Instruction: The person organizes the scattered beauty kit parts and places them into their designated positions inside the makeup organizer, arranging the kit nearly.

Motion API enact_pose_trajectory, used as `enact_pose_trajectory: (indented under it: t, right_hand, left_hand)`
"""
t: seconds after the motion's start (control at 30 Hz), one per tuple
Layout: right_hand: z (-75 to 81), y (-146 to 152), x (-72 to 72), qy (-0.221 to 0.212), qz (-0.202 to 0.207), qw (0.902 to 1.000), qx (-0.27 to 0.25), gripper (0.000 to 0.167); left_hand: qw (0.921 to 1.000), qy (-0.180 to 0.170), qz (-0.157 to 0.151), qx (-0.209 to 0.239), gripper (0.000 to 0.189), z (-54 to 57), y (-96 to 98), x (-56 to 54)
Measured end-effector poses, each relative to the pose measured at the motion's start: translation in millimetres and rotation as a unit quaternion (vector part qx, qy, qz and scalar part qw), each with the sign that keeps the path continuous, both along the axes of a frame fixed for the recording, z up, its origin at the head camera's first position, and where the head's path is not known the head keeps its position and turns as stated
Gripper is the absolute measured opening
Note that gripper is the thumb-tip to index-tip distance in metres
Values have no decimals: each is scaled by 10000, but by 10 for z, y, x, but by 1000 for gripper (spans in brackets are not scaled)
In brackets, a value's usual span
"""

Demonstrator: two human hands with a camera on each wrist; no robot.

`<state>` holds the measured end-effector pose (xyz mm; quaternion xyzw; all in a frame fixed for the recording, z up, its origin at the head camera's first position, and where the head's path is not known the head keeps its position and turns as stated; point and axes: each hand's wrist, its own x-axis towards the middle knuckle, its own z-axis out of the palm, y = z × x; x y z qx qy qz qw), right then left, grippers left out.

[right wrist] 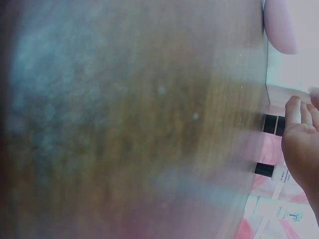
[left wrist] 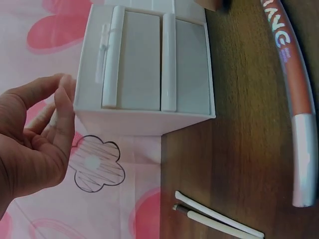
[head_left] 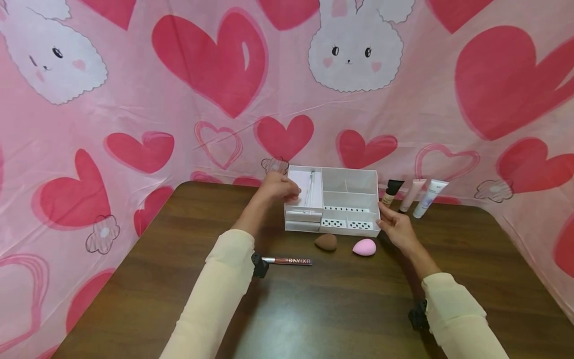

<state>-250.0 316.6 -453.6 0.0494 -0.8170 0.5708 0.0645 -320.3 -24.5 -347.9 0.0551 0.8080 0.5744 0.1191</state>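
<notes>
Nearest are two cream sleeves [head_left: 211,294], each with a black wrist mount [head_left: 419,315] near the cuff. Beyond them, the brown table [head_left: 314,299] stretches away. A lip gloss [head_left: 291,261] with lettering along its reddish tube lies crosswise, its pale end just beside the left mount. Farther left, two thin sticks [left wrist: 214,212], pale and close together, lie on the wood; the left wrist view shows them. Past the gloss, a pink sponge [head_left: 364,247] sits in front of the box's right part, and a brown sponge [head_left: 326,242] rests left of it, the two apart.

The right hand [head_left: 396,230] touches the box's right side, fingers fairly straight and unclenched, thumb near the front corner. The white box [head_left: 350,179] stands toward the table's far edge, with two drawers [head_left: 303,221] at its left front, both pushed in, and open compartments to their right. On its upper left section lies a slim rod [head_left: 310,188]. The left hand [head_left: 278,188] is at this section's left edge, fingers bent; whether they pinch anything cannot be told.

Just right of the box, three tubes [head_left: 429,198] stand in a row. Behind everything hangs a pink cloth [head_left: 287,99] with hearts and rabbits.
</notes>
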Motion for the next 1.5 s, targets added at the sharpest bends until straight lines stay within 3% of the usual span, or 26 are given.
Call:
enact_pose_trajectory:
  t: [0.27,0.53,0.8,1.2,1.5]
  right_hand:
    - [20,-3,14,-34,9,10000,30,57]
    - [47,-16,17,-95,-28,9999,123,58]
    - [36,-7,11,5,-12,9999,115,57]
    - [7,-8,10,51,4,10000,-9,56]
    - [14,-1,10,168,20,9998,-79,56]
  left_hand:
    - [9986,-187,262,424,26,-4,-194,70]
    - [9973,6,496,540,31,-86,-465,109]
    - [9988,90,358,326,33,-185,-725,135]
    - [9971,-127,659,371,37,-347,-1020,219]
    - [9959,-309,809,246,37,-502,-1121,283]
